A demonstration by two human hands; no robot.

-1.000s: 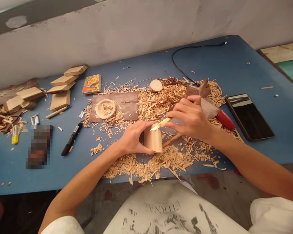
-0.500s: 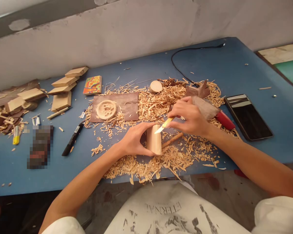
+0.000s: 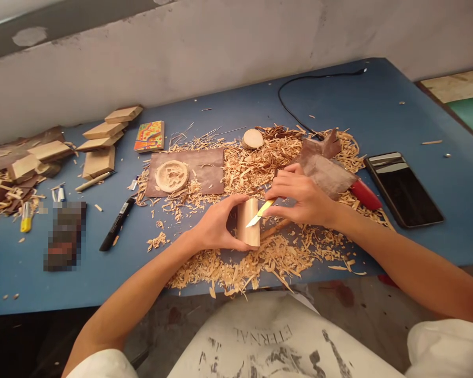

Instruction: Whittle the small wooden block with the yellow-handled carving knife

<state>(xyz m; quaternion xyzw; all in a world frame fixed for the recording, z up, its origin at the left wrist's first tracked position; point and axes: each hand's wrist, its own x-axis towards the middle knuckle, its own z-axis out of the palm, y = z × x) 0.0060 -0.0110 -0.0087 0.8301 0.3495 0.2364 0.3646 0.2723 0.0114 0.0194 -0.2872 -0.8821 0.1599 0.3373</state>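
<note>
A pale wooden block (image 3: 247,231) stands between the thumb and fingers of my left hand (image 3: 218,226), which grips it at both ends. My right hand (image 3: 299,197) is closed around a yellow-handled craft knife (image 3: 265,209). The knife's blade points down and left, over the block's face; whether it touches the wood I cannot tell. Beneath and around both hands lie wood shavings (image 3: 274,257). A thin wooden stick (image 3: 276,228) shows partly under my right hand.
Behind my hands are a carved wooden disc (image 3: 172,177) on brown sandpaper (image 3: 208,163) and a small round wood slice (image 3: 253,139). A phone (image 3: 405,189) and a red-handled tool (image 3: 366,194) lie right. Leftward are a black marker (image 3: 117,224) and several wooden blocks (image 3: 99,161).
My right hand has shifted slightly down and left, bringing the knife blade lower and further across the block. My left hand keeps its grip on the block.
</note>
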